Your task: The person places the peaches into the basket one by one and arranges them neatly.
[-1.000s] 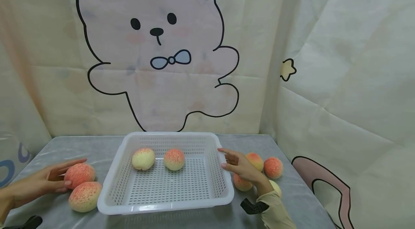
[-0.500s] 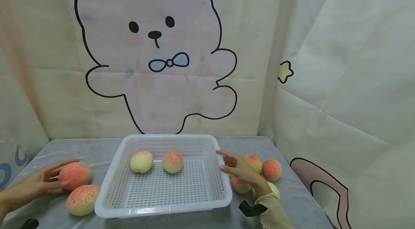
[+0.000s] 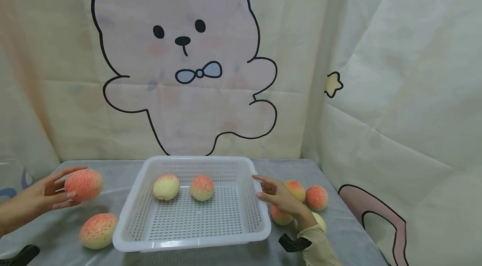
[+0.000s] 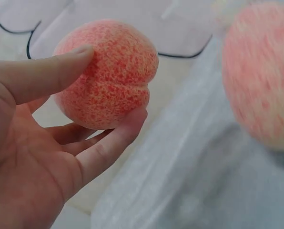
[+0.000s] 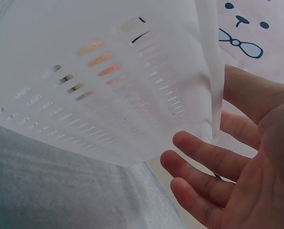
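Observation:
My left hand (image 3: pixel 49 193) holds a pink-red peach (image 3: pixel 83 185) above the table at the left; in the left wrist view the thumb lies on one side of the peach and fingertips on the other. Below it, a yellow-pink peach (image 3: pixel 98 231) rests beside a white plastic basket (image 3: pixel 192 239). Inside the basket sit a pale yellow peach (image 3: pixel 166 187) and a pink-topped one (image 3: pixel 201 187). My right hand (image 3: pixel 282 199) grips the basket's right rim, thumb and one finger over it; in the right wrist view the other fingers curl outside the slotted wall (image 5: pixel 132 124).
To the right of the basket several more peaches lie on the table, among them a reddish one (image 3: pixel 316 198) and an orange one (image 3: pixel 295 190) partly behind my right hand. A grey cloth (image 3: pixel 124 170) covers the table. Printed curtains (image 3: pixel 211 111) stand behind and at the sides.
My left hand has lifted the pink-red peach off the table, up from beside the yellow-pink one. My right hand stays on the basket rim.

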Available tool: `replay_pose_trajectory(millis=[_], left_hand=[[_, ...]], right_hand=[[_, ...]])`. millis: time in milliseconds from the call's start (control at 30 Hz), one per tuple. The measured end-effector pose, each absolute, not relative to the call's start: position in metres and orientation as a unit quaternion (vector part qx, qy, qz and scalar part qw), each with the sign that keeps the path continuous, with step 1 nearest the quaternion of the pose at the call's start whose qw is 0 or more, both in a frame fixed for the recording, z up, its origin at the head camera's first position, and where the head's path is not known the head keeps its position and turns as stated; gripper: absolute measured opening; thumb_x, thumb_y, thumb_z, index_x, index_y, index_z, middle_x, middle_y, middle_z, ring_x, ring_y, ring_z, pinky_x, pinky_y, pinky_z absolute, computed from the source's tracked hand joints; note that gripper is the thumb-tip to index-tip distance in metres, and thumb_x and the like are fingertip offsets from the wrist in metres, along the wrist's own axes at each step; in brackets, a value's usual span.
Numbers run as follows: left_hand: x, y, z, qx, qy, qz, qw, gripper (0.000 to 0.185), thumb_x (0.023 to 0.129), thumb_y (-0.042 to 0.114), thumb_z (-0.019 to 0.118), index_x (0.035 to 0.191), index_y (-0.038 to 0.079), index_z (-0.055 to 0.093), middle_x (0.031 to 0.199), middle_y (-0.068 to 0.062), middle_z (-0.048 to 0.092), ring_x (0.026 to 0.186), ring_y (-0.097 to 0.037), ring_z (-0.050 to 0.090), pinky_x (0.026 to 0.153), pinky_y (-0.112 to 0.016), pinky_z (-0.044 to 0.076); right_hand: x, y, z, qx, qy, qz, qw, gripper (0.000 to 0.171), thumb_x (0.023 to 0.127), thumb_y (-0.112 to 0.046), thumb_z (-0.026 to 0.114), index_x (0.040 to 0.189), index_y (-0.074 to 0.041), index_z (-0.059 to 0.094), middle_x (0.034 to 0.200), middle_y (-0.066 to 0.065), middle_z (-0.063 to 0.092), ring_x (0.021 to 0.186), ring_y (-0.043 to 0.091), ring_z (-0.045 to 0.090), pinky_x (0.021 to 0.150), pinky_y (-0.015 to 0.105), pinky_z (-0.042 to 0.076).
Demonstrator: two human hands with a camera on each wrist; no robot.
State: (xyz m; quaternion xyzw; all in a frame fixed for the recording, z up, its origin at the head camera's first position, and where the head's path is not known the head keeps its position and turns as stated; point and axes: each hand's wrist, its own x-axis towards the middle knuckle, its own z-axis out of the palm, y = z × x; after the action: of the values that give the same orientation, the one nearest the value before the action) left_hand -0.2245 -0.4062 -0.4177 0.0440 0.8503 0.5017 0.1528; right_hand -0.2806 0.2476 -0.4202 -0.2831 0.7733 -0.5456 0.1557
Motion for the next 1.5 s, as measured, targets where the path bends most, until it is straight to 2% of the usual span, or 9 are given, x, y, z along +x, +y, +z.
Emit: replay_pose_trajectory(millis=[133, 233, 600, 767, 933, 1000, 1100, 1233, 1500], left_hand=[[-0.226, -0.394, -0.403, 0.074, 0.844, 0.515, 0.131, 0.060, 0.108, 0.024, 0.048, 0.150, 0.052, 0.016, 0.123, 0.028, 0.053, 0.104, -0.010, 0.071, 0.084, -0.029, 0.058], [-0.227, -0.383, -0.391, 0.097, 0.843, 0.519, 0.108, 0.062, 0.108, 0.020, 0.048, 0.156, 0.043, 0.017, 0.118, 0.036, 0.052, 0.102, -0.009, 0.071, 0.081, -0.024, 0.057], [-0.228, -0.335, -0.355, 0.183, 0.846, 0.498, 0.056, 0.065, 0.104, 0.012, 0.053, 0.159, 0.026, 0.022, 0.127, 0.022, 0.058, 0.104, -0.015, 0.072, 0.084, -0.026, 0.058], [-0.229, -0.314, -0.342, 0.220, 0.841, 0.491, 0.052, 0.062, 0.103, 0.010, 0.055, 0.157, 0.021, 0.026, 0.131, 0.017, 0.059, 0.111, -0.008, 0.068, 0.086, -0.028, 0.058], [-0.232, -0.295, -0.336, 0.222, 0.847, 0.480, 0.055, 0.063, 0.102, 0.014, 0.058, 0.156, 0.020, 0.027, 0.138, 0.004, 0.057, 0.114, -0.003, 0.065, 0.088, -0.030, 0.057], [-0.233, -0.287, -0.335, 0.211, 0.853, 0.474, 0.058, 0.064, 0.101, 0.018, 0.060, 0.156, 0.021, 0.027, 0.142, -0.004, 0.054, 0.117, -0.007, 0.064, 0.089, -0.034, 0.056], [-0.238, -0.275, -0.334, 0.210, 0.855, 0.469, 0.062, 0.066, 0.100, 0.022, 0.062, 0.156, 0.019, 0.027, 0.147, -0.018, 0.050, 0.125, -0.026, 0.061, 0.092, -0.050, 0.056], [-0.247, -0.255, -0.331, 0.218, 0.858, 0.460, 0.072, 0.066, 0.099, 0.027, 0.064, 0.154, 0.017, 0.028, 0.149, -0.024, 0.048, 0.129, -0.045, 0.055, 0.093, -0.064, 0.052], [-0.265, -0.203, -0.331, 0.232, 0.860, 0.440, 0.114, 0.064, 0.097, 0.029, 0.067, 0.149, 0.015, 0.034, 0.143, -0.022, 0.052, 0.117, -0.033, 0.064, 0.095, -0.057, 0.053]], right_hand=[[-0.280, 0.249, -0.421, -0.278, 0.774, -0.547, 0.158, 0.064, 0.102, -0.018, 0.061, 0.158, -0.006, 0.032, 0.148, 0.026, 0.052, 0.122, 0.024, 0.065, 0.094, 0.028, 0.057], [-0.279, 0.250, -0.422, -0.276, 0.773, -0.550, 0.158, 0.064, 0.102, -0.018, 0.061, 0.158, -0.007, 0.032, 0.148, 0.026, 0.052, 0.122, 0.022, 0.065, 0.094, 0.028, 0.057], [-0.280, 0.250, -0.418, -0.280, 0.775, -0.545, 0.156, 0.064, 0.102, -0.018, 0.061, 0.159, -0.008, 0.032, 0.150, 0.024, 0.051, 0.127, 0.032, 0.062, 0.095, 0.028, 0.056], [-0.280, 0.250, -0.417, -0.279, 0.781, -0.538, 0.153, 0.065, 0.102, -0.018, 0.061, 0.159, -0.010, 0.032, 0.149, 0.024, 0.052, 0.126, 0.033, 0.062, 0.094, 0.029, 0.057], [-0.280, 0.250, -0.417, -0.277, 0.782, -0.536, 0.156, 0.065, 0.102, -0.018, 0.062, 0.159, -0.010, 0.031, 0.149, 0.024, 0.052, 0.124, 0.028, 0.064, 0.094, 0.030, 0.057], [-0.280, 0.250, -0.418, -0.278, 0.780, -0.537, 0.160, 0.066, 0.102, -0.018, 0.061, 0.159, -0.009, 0.031, 0.149, 0.024, 0.052, 0.124, 0.028, 0.064, 0.094, 0.030, 0.057], [-0.280, 0.249, -0.418, -0.278, 0.778, -0.539, 0.162, 0.065, 0.102, -0.018, 0.061, 0.159, -0.010, 0.031, 0.149, 0.024, 0.052, 0.124, 0.030, 0.063, 0.094, 0.030, 0.057], [-0.280, 0.250, -0.418, -0.278, 0.777, -0.541, 0.162, 0.065, 0.102, -0.019, 0.061, 0.159, -0.009, 0.031, 0.149, 0.025, 0.052, 0.125, 0.034, 0.062, 0.094, 0.031, 0.057], [-0.281, 0.250, -0.418, -0.280, 0.776, -0.542, 0.160, 0.066, 0.102, -0.019, 0.061, 0.159, -0.007, 0.030, 0.150, 0.025, 0.050, 0.127, 0.037, 0.060, 0.094, 0.031, 0.057]])
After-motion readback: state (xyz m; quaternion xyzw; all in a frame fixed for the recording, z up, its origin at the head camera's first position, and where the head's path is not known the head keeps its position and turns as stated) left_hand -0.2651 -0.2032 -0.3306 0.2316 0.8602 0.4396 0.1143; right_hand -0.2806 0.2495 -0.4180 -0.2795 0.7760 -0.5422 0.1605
